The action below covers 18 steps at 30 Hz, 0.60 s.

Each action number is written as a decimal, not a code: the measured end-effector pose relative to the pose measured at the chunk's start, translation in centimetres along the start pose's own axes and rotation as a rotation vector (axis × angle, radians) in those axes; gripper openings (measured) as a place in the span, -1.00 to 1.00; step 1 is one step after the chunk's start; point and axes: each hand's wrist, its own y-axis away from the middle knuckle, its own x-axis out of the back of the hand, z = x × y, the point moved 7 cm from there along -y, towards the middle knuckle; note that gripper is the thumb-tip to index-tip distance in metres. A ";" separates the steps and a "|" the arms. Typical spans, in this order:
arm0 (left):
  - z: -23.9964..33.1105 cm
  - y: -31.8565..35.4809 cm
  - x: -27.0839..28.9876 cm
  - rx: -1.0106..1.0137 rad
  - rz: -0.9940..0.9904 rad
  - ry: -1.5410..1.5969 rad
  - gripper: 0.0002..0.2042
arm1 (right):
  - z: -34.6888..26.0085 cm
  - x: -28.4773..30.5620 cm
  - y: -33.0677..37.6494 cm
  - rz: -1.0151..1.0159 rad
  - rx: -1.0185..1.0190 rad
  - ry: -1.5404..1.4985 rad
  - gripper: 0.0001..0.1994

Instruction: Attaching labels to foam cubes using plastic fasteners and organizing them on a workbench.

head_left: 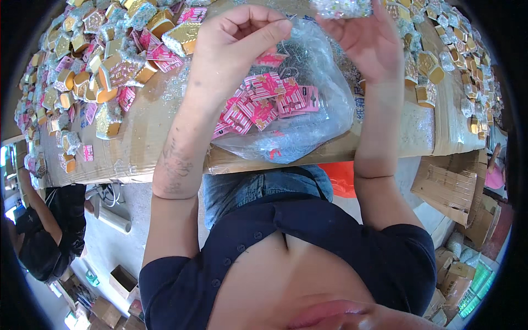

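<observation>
My left hand [242,38] is above the middle of the table, thumb and forefinger pinched together; what lies between them is too small to make out. At the top edge, my right hand [374,47] holds a glitter-covered ornament [342,7], partly cut off by the picture's edge. Beneath and between my hands lies a clear plastic bag [335,118]. On it are pink-and-white striped cardboard tags [264,113] and a tangle of thin wire-like loops or hooks [302,55].
Gold ornaments with silvery glitter [110,118] are heaped on the left, with pink tags among them; more ornaments [426,63] lie right. Cardboard [143,157] covers the table. A person in black [49,231] is at left. Cardboard boxes [448,184] stand on the right.
</observation>
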 end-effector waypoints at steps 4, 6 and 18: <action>0.6 0.6 0.0 -0.053 0.099 -0.133 -0.87 | 2.5 -1.5 0.3 -0.036 -0.159 -0.279 -0.53; 1.2 1.2 0.1 -0.079 0.165 -0.127 -0.83 | 3.1 -2.0 0.4 -0.054 -0.203 -0.373 -0.52; 4.5 1.1 -1.2 -0.343 0.096 -0.140 -0.95 | 4.0 -2.6 0.9 -0.049 -0.259 -0.402 -0.48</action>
